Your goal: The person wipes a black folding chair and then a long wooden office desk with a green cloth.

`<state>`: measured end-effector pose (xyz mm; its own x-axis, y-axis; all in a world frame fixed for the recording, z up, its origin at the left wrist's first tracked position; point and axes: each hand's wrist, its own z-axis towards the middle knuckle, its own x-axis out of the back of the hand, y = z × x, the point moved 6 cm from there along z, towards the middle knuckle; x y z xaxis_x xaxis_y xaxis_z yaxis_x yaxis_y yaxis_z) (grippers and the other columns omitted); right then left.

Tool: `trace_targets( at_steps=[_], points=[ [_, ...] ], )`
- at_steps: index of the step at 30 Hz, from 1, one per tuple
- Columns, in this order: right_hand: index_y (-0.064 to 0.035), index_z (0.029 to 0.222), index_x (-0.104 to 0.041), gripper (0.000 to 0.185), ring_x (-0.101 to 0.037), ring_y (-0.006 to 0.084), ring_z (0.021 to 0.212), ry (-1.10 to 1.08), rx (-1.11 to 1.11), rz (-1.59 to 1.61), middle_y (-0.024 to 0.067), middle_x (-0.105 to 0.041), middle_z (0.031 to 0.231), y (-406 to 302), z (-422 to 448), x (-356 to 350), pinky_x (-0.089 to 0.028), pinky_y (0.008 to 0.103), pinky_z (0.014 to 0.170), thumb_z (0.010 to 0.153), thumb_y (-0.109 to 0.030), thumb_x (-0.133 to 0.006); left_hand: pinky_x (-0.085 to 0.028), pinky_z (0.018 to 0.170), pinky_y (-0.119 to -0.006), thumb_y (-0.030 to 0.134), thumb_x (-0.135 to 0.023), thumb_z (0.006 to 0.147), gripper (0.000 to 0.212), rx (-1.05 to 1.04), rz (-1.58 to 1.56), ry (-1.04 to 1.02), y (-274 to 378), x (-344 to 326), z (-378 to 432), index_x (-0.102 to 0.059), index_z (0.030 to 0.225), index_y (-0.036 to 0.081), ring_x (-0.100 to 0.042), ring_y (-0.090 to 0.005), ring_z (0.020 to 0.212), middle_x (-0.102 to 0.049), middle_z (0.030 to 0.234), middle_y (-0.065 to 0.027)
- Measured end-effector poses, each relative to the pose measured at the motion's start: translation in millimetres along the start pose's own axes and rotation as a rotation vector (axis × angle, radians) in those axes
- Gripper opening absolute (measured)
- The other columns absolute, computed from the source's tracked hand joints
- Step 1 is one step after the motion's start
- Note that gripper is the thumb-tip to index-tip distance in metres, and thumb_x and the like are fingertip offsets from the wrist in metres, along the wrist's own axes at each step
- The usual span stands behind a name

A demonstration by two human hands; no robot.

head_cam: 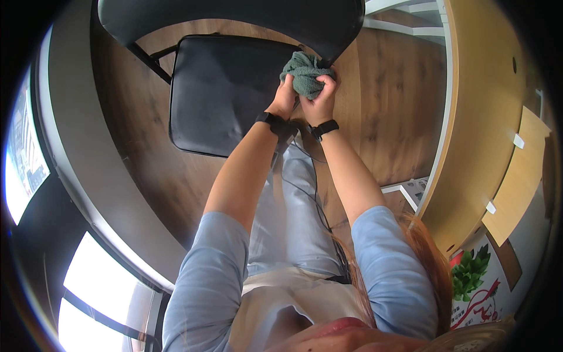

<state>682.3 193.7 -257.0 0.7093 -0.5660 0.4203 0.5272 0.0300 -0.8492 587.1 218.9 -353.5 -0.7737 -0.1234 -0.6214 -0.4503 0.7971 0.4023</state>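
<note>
A bunched dark green cloth (304,75) is gripped between both hands beside the right side of a black folding chair. My left hand (285,96) holds the cloth's left side, its thumb pressed against the fabric. On the cloth's right side, my right hand (323,94) has its fingers curled around it, close to where the chair's backrest (246,11) meets its frame. The black padded chair seat (228,94) lies to the left of the hands. Each wrist wears a black strap. Part of the fingers is hidden behind the cloth.
Black cables (323,215) run down beside my legs over the wooden floor (378,110). A long light-wood panel (475,110) with a white edge stands on the right. A grey curved surface (88,110) and windows (101,281) are on the left; a white frame (409,28) is at the upper right.
</note>
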Motion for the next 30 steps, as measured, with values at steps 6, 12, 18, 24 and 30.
trace_targets(
  at_steps=[6, 12, 18, 24, 30],
  points=[
    [-0.0058, 0.115, -0.041, 0.048, -0.046, 0.0388, 0.112, -0.191, -0.376, 0.004, 0.0219, -0.045, 0.121, 32.5, -48.3, -2.2, -0.038, 0.0429, 0.098, 0.075, -0.001, -0.069, -0.043, 0.089, -0.03, 0.04, -0.042, 0.098, 0.039, 0.186, 0.301, 0.239, -8.7, 12.6, -41.0, -0.051, 0.125, 0.013, -0.054, -0.0159, 0.106, -0.059, 0.116, -0.0018],
    [-0.0098, 0.123, -0.059, 0.055, -0.046, 0.0383, 0.118, -0.236, 0.068, -0.118, 0.0204, -0.042, 0.13, -107.3, 31.2, 46.5, -0.042, 0.0439, 0.098, 0.069, -0.003, -0.071, -0.047, 0.078, -0.028, 0.014, -0.054, 0.091, 0.032, -0.516, 0.418, 0.301, 84.6, -26.3, -101.8, -0.045, 0.12, 0.003, -0.056, -0.0178, 0.09, -0.056, 0.106, -0.0108],
    [-0.0073, 0.126, -0.052, 0.056, -0.047, 0.0441, 0.112, -0.097, 0.106, -0.188, 0.0232, -0.034, 0.132, -121.9, 93.1, 41.4, -0.046, 0.0429, 0.092, 0.072, -0.002, -0.067, -0.04, 0.098, -0.038, 0.005, -0.068, 0.078, 0.046, -1.029, 0.812, 0.416, 160.8, -120.6, -106.5, -0.047, 0.119, 0.004, -0.043, -0.0379, 0.115, -0.034, 0.127, -0.0222],
    [0.0008, 0.123, -0.05, 0.05, -0.049, 0.0391, 0.112, -0.069, -0.243, -0.129, 0.0212, -0.042, 0.124, -39.5, 28.5, 50.7, -0.041, 0.0439, 0.097, 0.076, -0.002, -0.064, -0.049, 0.089, -0.043, -0.001, -0.065, 0.07, 0.045, -0.824, 0.923, 0.366, 108.2, -112.3, -96.0, -0.053, 0.112, 0.009, -0.052, -0.0463, 0.103, -0.037, 0.124, -0.0235],
    [-0.0013, 0.125, -0.048, 0.056, -0.05, 0.0354, 0.113, -0.359, -0.447, 0.018, 0.0187, -0.047, 0.121, -19.3, -38.4, 40.1, -0.041, 0.0412, 0.098, 0.074, -0.007, -0.069, -0.048, 0.089, -0.04, 0.011, -0.064, 0.077, 0.039, -0.414, 0.934, 0.308, 70.7, -18.7, -112.2, -0.053, 0.114, 0.009, -0.055, -0.037, 0.103, -0.049, 0.116, -0.0216]
  ],
)
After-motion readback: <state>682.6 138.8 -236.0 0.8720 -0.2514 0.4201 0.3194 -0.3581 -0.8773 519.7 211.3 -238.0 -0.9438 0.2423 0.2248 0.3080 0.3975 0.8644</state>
